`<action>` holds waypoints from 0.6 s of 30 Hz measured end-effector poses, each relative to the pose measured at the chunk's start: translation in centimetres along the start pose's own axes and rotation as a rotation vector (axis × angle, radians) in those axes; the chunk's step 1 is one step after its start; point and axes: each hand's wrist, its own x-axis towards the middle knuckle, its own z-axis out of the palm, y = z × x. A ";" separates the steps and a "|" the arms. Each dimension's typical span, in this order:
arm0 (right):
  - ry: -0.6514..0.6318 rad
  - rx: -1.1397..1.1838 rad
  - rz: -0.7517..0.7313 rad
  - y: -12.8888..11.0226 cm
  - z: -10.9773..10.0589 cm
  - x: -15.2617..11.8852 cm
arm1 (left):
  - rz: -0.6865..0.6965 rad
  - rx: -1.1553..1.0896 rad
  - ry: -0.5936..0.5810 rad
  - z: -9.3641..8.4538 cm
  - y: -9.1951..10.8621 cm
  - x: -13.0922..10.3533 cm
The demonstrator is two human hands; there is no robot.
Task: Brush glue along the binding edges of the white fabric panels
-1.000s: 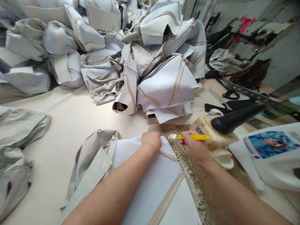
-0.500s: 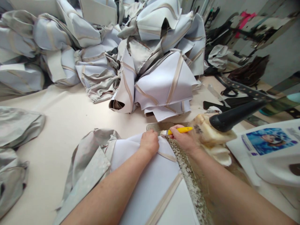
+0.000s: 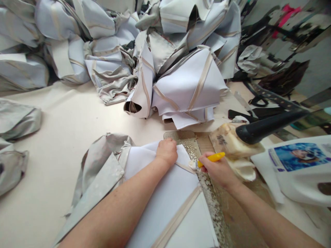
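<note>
My right hand (image 3: 218, 170) is closed around a paintbrush (image 3: 212, 158) with a yellow handle. Its pale bristles touch the right edge of a white sewn piece (image 3: 165, 193), by the end of a beige seam tape. With its fingers curled, my left hand (image 3: 167, 151) grips that piece near its far edge; the fingertips are hidden. Grey cloth (image 3: 103, 162) attached to the piece spreads out on the left. Under the piece's right edge lies a board (image 3: 190, 146) crusted with whitish, speckled residue.
Behind the work, similar white and grey pieces (image 3: 186, 82) are heaped. More grey cloth (image 3: 20, 119) lies at the left. Right of the board stand a yellowed, cut-open container (image 3: 224, 141) with a black handle (image 3: 269, 127) over it, and a white jug (image 3: 307, 182) with a blue label.
My right hand has drawn the brush toward me and slightly right along the piece's edge. My left hand keeps its hold on the piece. The view has shifted slightly.
</note>
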 end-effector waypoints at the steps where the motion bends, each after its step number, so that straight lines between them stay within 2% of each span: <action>1: 0.007 -0.013 -0.008 -0.2 0.0 0.1 | -0.001 0.004 0.002 -0.1 0.1 -0.1; 5: 0.065 0.039 -0.173 -1.3 1.4 2.5 | 0.002 0.022 0.014 -0.2 0.3 -0.4; 8: 0.061 0.076 -0.201 -1.3 2.5 3.4 | 0.003 0.030 0.013 -0.2 0.1 -0.4; 10: 0.046 0.079 -0.156 -0.7 2.4 2.6 | 0.003 0.031 0.005 -0.2 -0.1 -0.3; 13: 0.048 0.053 -0.034 0.4 0.9 -0.3 | 0.012 0.031 -0.018 -0.7 0.1 -0.1; 16: 0.060 0.036 0.100 0.8 -0.9 -2.9 | 0.046 0.045 -0.050 -2.4 1.4 -0.9; 18: 0.091 0.068 0.082 0.7 -1.5 -3.8 | 0.135 0.055 -0.068 -3.7 2.5 -2.5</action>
